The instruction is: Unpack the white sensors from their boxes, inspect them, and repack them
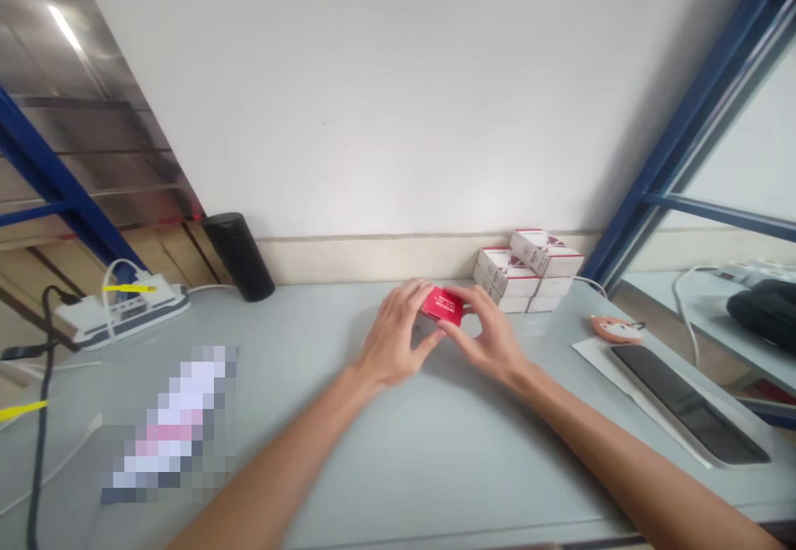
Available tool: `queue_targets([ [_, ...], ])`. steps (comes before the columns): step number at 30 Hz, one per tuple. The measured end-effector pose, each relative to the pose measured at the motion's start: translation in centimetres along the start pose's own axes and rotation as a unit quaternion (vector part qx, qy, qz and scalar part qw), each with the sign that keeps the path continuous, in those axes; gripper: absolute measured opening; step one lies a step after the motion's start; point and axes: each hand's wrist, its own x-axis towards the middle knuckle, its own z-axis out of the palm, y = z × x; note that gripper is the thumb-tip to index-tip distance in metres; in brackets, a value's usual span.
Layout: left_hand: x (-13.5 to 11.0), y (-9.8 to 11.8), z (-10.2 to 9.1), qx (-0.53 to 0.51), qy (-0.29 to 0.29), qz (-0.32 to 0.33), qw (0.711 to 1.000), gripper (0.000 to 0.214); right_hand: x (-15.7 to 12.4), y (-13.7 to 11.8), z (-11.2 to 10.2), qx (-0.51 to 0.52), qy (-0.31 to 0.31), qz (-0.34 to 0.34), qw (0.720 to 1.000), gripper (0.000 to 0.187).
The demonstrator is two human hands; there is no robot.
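Over the grey table, the left hand and right hand pinch a red box between closed fingertips. White cartons are stacked at two o'clock against the white wall.

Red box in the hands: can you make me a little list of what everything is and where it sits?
view: head camera, looking down at a grey table
left hand: fingers on the small red box, left side
right hand: fingers on its right side
small red box: held between both hands, white print on it
behind: stack of white boxes
far left: black cylinder, power strip
right: dark screen, orange trinket
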Motion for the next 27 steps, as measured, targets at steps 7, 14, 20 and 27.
queue_targets([
  [7, 0.1, -0.9, -0.1, 0.074, 0.001, 0.088, 0.993, 0.065, 0.5, -0.5, -1.7, 0.041, 0.0, 0.035, 0.999, 0.043],
  [14, 0.5, 1.8, -1.6, 0.189, -0.102, 0.17, 0.962, 0.052, 1.4, -0.1, -0.9, 0.137, 0.026, 0.194, 0.971, 0.044],
  [20, 0.4, 1.5, -1.2, 0.135, -0.031, 0.135, 0.981, 0.046, 0.5, -0.2, -0.4, 0.015, 0.127, 0.054, 0.99, 0.026],
  [27, 0.4, 0.0, 0.0, -0.08, 0.092, 0.004, 0.993, 0.064, 1.1, -1.1, -1.9, -0.147, 0.035, -0.138, 0.979, 0.018],
])
